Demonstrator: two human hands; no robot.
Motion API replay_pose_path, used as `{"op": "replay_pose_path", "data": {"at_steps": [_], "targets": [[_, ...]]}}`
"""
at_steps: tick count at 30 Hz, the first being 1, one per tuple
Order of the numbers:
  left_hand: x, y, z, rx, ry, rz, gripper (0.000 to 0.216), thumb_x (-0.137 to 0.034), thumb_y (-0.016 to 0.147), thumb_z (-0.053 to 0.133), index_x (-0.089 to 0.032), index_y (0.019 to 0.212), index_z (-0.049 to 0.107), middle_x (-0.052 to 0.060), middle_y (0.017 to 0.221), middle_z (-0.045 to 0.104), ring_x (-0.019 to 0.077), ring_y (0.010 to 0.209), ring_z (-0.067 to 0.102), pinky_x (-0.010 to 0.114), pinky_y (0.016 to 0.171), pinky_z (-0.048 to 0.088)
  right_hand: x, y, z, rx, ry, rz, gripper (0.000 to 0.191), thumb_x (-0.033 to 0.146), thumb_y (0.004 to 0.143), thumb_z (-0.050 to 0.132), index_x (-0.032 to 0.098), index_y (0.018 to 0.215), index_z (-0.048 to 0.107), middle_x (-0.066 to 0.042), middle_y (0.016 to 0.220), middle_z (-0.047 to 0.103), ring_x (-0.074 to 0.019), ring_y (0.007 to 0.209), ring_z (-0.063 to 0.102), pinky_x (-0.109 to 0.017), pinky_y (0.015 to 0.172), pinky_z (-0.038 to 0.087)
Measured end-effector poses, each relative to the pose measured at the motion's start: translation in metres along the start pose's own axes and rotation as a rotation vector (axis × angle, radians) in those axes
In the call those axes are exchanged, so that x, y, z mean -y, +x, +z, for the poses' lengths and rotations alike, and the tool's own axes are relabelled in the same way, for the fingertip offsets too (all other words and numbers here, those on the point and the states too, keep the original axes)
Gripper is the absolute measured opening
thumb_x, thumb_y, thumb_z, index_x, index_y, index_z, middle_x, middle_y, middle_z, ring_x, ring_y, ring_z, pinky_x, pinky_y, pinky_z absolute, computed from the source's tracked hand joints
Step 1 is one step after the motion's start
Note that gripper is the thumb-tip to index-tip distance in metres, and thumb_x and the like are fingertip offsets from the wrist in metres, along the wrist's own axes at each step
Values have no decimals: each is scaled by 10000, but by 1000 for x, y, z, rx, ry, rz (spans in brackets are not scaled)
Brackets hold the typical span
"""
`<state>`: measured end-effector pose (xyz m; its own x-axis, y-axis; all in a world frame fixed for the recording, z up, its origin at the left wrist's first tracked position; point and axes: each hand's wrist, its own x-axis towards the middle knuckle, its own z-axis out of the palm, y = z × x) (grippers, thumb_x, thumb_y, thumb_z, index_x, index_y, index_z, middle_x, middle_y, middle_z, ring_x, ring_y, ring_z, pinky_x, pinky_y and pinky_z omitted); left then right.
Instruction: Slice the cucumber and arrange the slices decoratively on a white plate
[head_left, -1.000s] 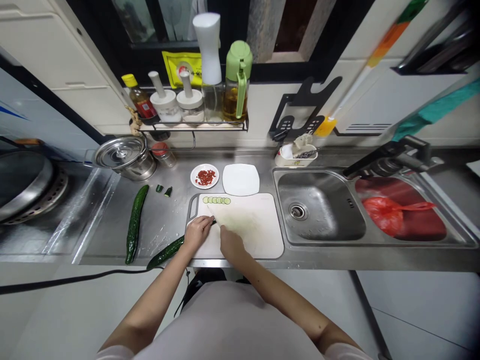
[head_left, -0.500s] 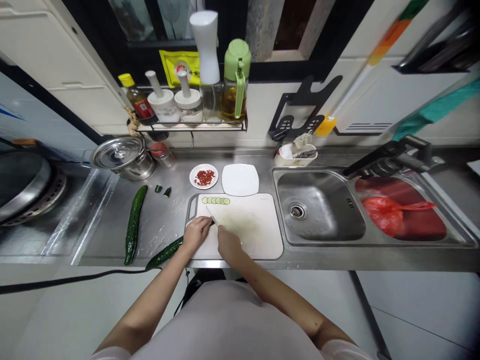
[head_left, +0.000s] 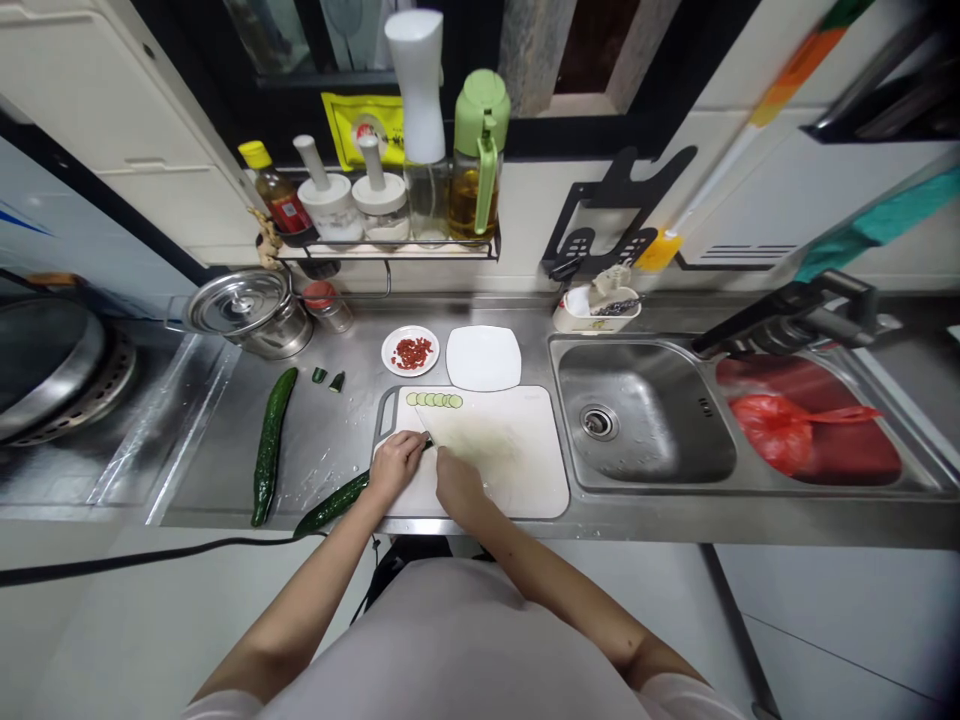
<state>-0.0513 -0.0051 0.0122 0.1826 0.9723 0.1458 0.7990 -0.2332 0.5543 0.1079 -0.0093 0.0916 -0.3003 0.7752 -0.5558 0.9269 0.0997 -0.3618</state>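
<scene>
My left hand (head_left: 395,463) curls over a dark green cucumber (head_left: 330,506) that lies slantwise across the near left corner of the white cutting board (head_left: 517,450). My right hand (head_left: 459,487) is closed on a knife (head_left: 426,432) whose thin blade points up and left, right next to my left fingers. A short row of pale cucumber slices (head_left: 435,400) lies along the board's far edge.
A second whole cucumber (head_left: 271,445) and two cut ends (head_left: 328,379) lie on the steel counter to the left. A small dish of red bits (head_left: 410,351) and a white square plate (head_left: 484,357) stand behind the board. A lidded pot (head_left: 247,311) is at the left, a double sink (head_left: 645,420) at the right.
Both hands have stayed at the cucumber with only slight shifts. The view has moved a little.
</scene>
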Motion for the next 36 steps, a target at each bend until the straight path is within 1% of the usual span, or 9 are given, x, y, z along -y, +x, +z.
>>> {"op": "replay_pose_path", "data": {"at_steps": [7, 14, 18, 27, 36], "targets": [[4, 0, 3, 12, 4, -2, 272, -296, 956, 461, -245, 1052, 711, 58, 1000, 707, 174, 956, 646, 313, 862, 517, -4, 2, 1, -2, 9, -13, 373, 30, 876, 419, 126, 1234, 465, -115, 976, 682, -209, 1012, 654, -273, 802, 460], [3, 1, 1, 0, -8, 2, 264, -297, 960, 466, -232, 1043, 708, 49, 990, 711, 166, 945, 646, 302, 863, 512, -4, 3, 0, -2, -3, -7, 366, 48, 878, 437, 115, 1234, 490, -131, 991, 680, -217, 989, 660, -283, 795, 468], [4, 2, 2, -5, -16, 6, 263, -288, 961, 466, -231, 1052, 707, 50, 980, 710, 163, 937, 645, 296, 860, 510, -5, 1, -1, -7, 10, -3, 393, 37, 883, 405, 121, 1255, 499, -133, 1009, 683, -217, 988, 660, -288, 806, 467], [7, 1, 4, 15, -10, -13, 269, -294, 957, 469, -236, 1059, 710, 48, 996, 709, 162, 944, 636, 293, 864, 502, -9, 8, 6, -30, -23, -24, 410, 39, 879, 394, 118, 1265, 507, -140, 1007, 684, -224, 1003, 656, -302, 821, 468], [10, 2, 5, 34, -14, -16, 277, -294, 958, 464, -234, 1081, 705, 51, 1001, 709, 164, 951, 635, 298, 877, 499, -13, 14, 12, -77, -11, -50, 367, 40, 866, 404, 114, 1196, 545, -144, 971, 688, -226, 950, 661, -300, 777, 462]]}}
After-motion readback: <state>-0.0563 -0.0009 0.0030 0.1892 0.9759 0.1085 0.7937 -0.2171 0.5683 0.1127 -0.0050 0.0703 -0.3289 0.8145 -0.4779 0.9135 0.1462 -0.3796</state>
